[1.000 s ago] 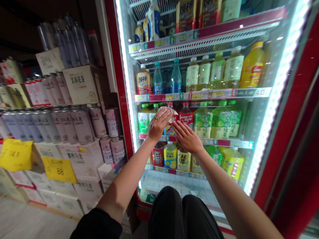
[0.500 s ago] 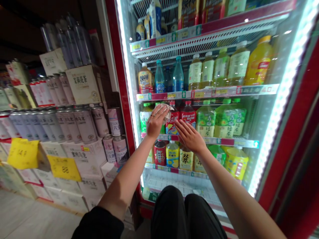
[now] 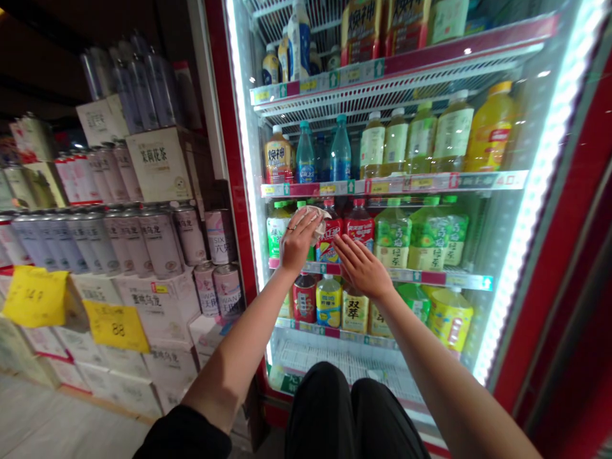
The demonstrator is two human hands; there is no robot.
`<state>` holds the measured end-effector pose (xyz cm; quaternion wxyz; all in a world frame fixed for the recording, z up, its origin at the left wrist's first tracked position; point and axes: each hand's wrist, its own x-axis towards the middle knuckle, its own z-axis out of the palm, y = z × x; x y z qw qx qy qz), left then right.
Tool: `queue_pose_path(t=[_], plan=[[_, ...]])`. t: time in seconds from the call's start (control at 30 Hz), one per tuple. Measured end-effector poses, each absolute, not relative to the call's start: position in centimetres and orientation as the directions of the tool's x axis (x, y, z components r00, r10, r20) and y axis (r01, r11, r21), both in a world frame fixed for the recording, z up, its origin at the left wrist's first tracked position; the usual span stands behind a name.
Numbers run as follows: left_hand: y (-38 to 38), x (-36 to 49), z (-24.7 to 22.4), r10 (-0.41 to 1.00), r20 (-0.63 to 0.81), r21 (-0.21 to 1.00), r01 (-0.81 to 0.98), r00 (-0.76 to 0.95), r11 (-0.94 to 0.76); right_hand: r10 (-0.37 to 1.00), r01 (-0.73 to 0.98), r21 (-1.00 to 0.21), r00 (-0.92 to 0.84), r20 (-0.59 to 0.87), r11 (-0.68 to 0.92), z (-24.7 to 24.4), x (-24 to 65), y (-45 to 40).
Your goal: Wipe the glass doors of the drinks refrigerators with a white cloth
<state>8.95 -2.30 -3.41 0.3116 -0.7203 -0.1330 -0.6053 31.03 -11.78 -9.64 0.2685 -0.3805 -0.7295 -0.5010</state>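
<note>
A crumpled whitish cloth (image 3: pixel 321 228) is under the fingers of my left hand (image 3: pixel 299 241), pressed against the glass front of a lit drinks cooler (image 3: pixel 382 186). A ring shows on that hand. To its right, my right hand (image 3: pixel 364 268) lies flat with fingers stretched out, empty, its fingertips in front of a red-labelled bottle (image 3: pixel 359 223). The two hands are close but apart. Behind the cloth stand another red-labelled bottle (image 3: pixel 329 245) and a green-and-white bottle (image 3: pixel 277 233), partly covered by my left hand.
Stacked boxes (image 3: pixel 157 166) and rows of tall cans (image 3: pixel 160 245) stand left of the cooler, with yellow price signs (image 3: pixel 116 326) on the boxes. My knees (image 3: pixel 320 408) are close to the cooler's lower part. A red frame (image 3: pixel 526 319) edges its right side.
The view has shifted slightly. The cloth and my left hand sit a little lower against the shelves behind the glass; my right hand stays stretched out flat.
</note>
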Motion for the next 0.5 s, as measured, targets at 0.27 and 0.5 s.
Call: queue_pose_path(t=[0.27,0.5], plan=[[-2.0,8.7,-4.8,-0.249,0.967,-0.222,0.656,0.053,-0.722,0.290,0.826,0.520,-0.563,0.774,0.217,-9.7,31.1,-11.8],[-2.7,9.1,-2.3,-0.247,0.947,-0.322,0.631,0.207,-0.706,0.257,0.823,0.533,-0.567,0.782,0.195,-9.7,31.1,-11.6]])
